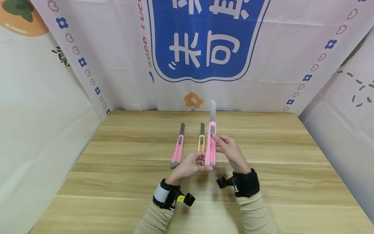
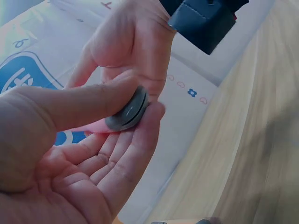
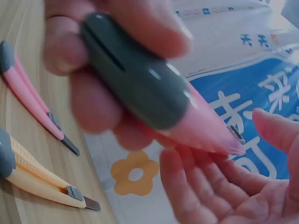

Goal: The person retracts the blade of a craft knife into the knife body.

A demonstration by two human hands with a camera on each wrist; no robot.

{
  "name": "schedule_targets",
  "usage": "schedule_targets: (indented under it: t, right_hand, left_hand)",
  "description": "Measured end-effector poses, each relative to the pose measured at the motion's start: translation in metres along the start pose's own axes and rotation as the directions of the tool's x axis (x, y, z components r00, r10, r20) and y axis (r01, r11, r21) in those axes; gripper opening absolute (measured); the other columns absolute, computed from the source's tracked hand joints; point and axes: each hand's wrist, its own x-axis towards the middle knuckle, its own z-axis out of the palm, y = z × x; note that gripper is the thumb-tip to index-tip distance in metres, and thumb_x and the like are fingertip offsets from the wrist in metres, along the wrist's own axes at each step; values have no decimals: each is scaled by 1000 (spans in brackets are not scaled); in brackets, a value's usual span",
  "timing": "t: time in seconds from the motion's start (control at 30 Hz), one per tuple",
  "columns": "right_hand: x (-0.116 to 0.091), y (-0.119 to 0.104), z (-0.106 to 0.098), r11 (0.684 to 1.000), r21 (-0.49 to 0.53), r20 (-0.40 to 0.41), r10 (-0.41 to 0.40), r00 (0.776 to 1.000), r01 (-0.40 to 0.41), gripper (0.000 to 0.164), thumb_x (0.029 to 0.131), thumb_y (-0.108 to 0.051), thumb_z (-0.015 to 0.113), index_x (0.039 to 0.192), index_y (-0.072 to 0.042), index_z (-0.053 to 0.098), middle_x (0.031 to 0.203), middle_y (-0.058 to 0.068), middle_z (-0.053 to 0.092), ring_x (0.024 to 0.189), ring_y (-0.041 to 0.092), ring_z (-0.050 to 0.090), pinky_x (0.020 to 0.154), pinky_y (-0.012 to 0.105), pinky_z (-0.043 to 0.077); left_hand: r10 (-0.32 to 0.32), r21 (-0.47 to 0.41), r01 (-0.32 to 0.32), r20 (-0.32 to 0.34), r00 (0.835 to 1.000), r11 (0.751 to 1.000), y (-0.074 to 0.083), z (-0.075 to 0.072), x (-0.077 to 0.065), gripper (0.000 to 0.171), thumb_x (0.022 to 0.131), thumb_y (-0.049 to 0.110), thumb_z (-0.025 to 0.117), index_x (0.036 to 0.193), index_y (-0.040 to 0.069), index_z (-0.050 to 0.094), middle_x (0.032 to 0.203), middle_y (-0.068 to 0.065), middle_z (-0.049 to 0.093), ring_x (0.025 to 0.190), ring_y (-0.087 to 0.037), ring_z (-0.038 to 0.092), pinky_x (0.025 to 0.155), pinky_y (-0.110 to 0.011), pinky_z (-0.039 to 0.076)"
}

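Note:
A pink utility knife [image 1: 211,146] with a grey end cap is held upright over the table, its blade [image 1: 213,110] extended upward. My left hand [image 1: 191,167] pinches the knife's lower end between thumb and fingers; the grey end cap [image 2: 131,109] shows between them. Beside the knife's slider [image 1: 212,130] is my right hand [image 1: 232,154]. In the right wrist view its thumb [image 3: 273,130] stands apart from the knife, and its loosely bent fingers [image 3: 201,186] lie close along the knife's side. A yellow utility knife [image 1: 201,143] lies partly hidden behind my left hand.
Another pink utility knife [image 1: 178,151] lies to the left on the wooden table [image 1: 117,169], blade extended toward the back. A printed cloth [image 1: 128,78] hangs along the table's far edge. Each wrist wears a black strap [image 1: 246,183] with a camera.

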Motion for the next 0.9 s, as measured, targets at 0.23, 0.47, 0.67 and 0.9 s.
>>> schedule_targets:
  t: [0.23,0.47,0.67,0.9]
  right_hand:
    - [4,0,-3,965,261,54,-34,998,19,41,100,-35,49,118,1,59,90,-8,77,87,8,74,81,27,61]
    - [2,-3,2,957,288,-33,-11,999,20,36,101,-34,48,107,-2,62,81,-6,77,77,8,74,78,31,62]
    - [3,-1,3,965,262,-80,52,995,-29,41,99,-42,49,100,-4,63,81,1,77,74,10,74,78,35,62]
    - [4,0,7,963,267,-163,25,986,20,36,99,-35,51,93,-2,64,73,2,76,69,11,74,72,31,62]
  left_hand:
    - [-64,-30,67,82,995,997,2,2,-2,39,83,4,71,119,-3,57,105,-19,67,83,-5,62,82,-21,57]
    - [-64,-14,66,91,994,998,2,2,-3,34,82,3,72,114,-3,58,94,-8,66,79,-6,60,77,-20,55]
    - [-70,18,68,110,992,998,3,2,-3,33,81,2,73,111,-2,60,90,-3,64,78,-6,58,73,-17,53]
    - [-24,51,16,147,989,999,1,-2,-3,33,82,1,71,112,-5,60,93,-15,66,77,-5,58,72,-16,53]
